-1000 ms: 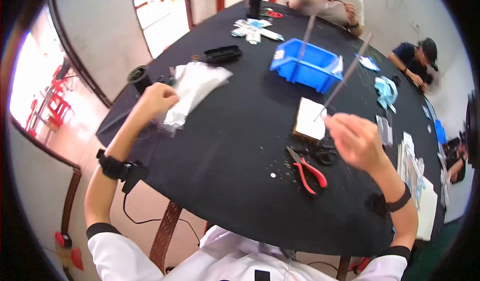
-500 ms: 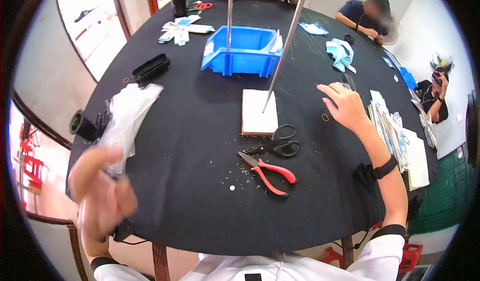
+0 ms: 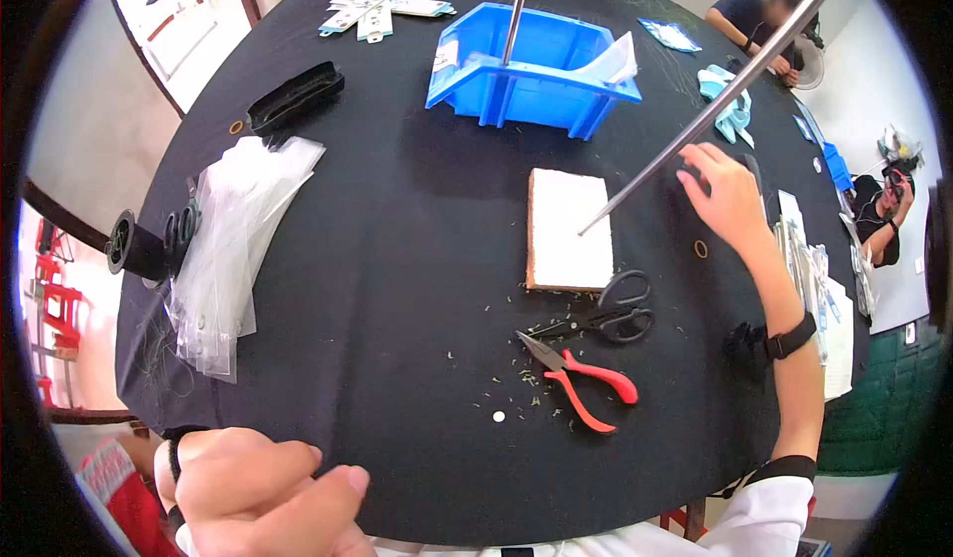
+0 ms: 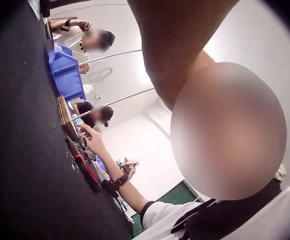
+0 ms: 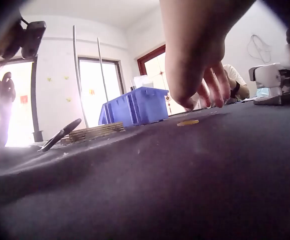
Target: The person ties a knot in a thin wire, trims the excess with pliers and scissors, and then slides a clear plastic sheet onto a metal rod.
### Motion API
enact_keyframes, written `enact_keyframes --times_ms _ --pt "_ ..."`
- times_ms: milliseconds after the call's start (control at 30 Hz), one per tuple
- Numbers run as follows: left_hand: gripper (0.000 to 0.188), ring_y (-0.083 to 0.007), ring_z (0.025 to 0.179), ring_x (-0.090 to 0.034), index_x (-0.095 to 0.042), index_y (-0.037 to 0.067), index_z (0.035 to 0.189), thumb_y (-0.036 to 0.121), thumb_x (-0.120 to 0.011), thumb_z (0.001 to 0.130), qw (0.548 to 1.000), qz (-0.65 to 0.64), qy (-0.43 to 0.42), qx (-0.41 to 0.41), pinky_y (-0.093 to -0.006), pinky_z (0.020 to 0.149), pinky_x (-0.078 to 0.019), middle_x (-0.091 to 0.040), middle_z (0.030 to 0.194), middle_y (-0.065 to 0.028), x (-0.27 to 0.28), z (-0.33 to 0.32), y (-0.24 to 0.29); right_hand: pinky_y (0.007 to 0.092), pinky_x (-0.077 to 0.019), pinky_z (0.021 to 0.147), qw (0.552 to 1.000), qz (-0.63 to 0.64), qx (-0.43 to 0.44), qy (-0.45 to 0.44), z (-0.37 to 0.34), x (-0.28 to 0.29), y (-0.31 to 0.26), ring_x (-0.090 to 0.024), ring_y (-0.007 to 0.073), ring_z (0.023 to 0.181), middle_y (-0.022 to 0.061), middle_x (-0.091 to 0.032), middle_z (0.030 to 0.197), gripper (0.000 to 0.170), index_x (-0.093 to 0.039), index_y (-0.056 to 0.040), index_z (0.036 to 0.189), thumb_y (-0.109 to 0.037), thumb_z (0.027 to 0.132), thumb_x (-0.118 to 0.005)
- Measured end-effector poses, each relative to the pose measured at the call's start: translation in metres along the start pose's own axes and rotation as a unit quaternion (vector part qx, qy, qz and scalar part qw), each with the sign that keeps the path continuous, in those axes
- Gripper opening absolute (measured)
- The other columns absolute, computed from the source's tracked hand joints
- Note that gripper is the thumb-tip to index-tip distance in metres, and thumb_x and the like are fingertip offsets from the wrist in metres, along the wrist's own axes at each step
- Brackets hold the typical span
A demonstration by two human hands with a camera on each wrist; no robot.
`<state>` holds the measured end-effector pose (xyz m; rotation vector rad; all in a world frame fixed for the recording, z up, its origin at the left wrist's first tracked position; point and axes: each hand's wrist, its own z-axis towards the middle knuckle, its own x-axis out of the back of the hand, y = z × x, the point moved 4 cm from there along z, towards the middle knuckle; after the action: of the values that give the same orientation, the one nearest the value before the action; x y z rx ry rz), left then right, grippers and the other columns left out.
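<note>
My left hand (image 3: pixel 268 492) is low at the near left, close to the camera, fingers curled in and thumb tip forward; nothing shows between them. My right hand (image 3: pixel 733 200) reaches over the right side of the table with loosely bent fingers, and in the right wrist view its fingers (image 5: pixel 216 87) hang down empty above the cloth. Left of it, a slanting metal rod (image 3: pixel 695 130) meets the white top of a layered brown block (image 3: pixel 568 229). Nearer me are black scissors (image 3: pixel 625 311) and red-handled pliers (image 3: pixel 576 373), among small clippings.
A blue bin (image 3: pixel 541 90) stands beyond the block, with a second rod (image 3: pixel 518 11) rising by it. Clear plastic bags (image 3: pixel 243 249), a black spool (image 3: pixel 129 244) and a black case (image 3: pixel 296 98) lie left. A yellowish ring (image 3: pixel 701 249) and packets (image 3: pixel 794 244) lie right. Other people sit around.
My left hand has swung from beside the plastic bags down to the near left edge, its fingers now curled. The right hand has moved right, away from the rod. The head view has shifted.
</note>
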<state>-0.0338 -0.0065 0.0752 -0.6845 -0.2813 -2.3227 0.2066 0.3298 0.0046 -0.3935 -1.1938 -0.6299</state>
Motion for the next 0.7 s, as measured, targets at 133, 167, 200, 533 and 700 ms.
enact_keyframes --times_ms 133,167,200,533,700 --pt "0.008 -0.018 0.047 -0.051 -0.055 0.0 0.083 0.005 -0.061 0.079 0.998 -0.037 -0.02 0.036 -0.0252 0.042 -0.0411 -0.058 0.075 -0.011 0.001 -0.021 -0.003 0.0392 -0.049 0.067 0.997 0.045 -0.048 0.047 0.029 -0.019 0.006 -0.062 0.0301 0.076 0.0106 -0.062 0.086 0.022 -0.061 -0.0096 0.102 -0.017 0.081 -0.061" --pt "0.008 -0.0175 0.048 -0.051 -0.056 0.002 0.083 0.007 -0.061 0.079 0.999 -0.036 -0.03 0.027 -0.0251 0.042 -0.0415 -0.058 0.076 -0.0102 0.003 -0.027 -0.002 0.0388 -0.0494 0.068 0.996 0.037 -0.029 0.075 0.037 -0.027 0.011 -0.063 0.031 0.077 0.0118 -0.063 0.084 0.021 -0.061 -0.0081 0.1 -0.017 0.081 -0.06" --pt "0.008 -0.0169 0.048 -0.052 -0.056 0.004 0.084 0.009 -0.061 0.079 0.998 -0.034 -0.039 0.017 -0.0251 0.042 -0.0418 -0.059 0.077 -0.0094 0.004 -0.029 -0.002 0.0388 -0.0496 0.069 0.993 0.066 -0.06 0.073 0.046 -0.037 0.017 -0.063 0.0312 0.079 0.0125 -0.064 0.085 0.021 -0.061 -0.0076 0.099 -0.018 0.082 -0.06" --pt "0.049 -0.0268 0.058 -0.054 -0.032 0.013 0.13 0.028 -0.054 0.089 0.996 -0.046 -0.076 0.021 -0.0335 0.045 -0.0481 -0.049 0.093 -0.011 -0.004 -0.002 0.001 0.0407 -0.0494 0.076 0.982 0.083 -0.16 0.061 0.102 -0.082 0.055 -0.064 0.0326 0.087 0.0137 -0.067 0.09 0.029 -0.061 -0.0066 0.093 -0.034 0.083 -0.061" --pt "0.034 -0.0256 0.064 -0.059 -0.047 0.004 0.1 0.028 -0.063 0.081 0.991 -0.118 -0.066 0.009 -0.0345 0.052 -0.0505 -0.056 0.09 -0.0074 -0.004 -0.006 -0.007 0.0424 -0.0494 0.076 0.98 0.044 -0.19 0.031 0.114 -0.084 0.045 -0.063 0.0343 0.088 0.0154 -0.066 0.088 0.032 -0.064 -0.0065 0.086 -0.038 0.08 -0.061"
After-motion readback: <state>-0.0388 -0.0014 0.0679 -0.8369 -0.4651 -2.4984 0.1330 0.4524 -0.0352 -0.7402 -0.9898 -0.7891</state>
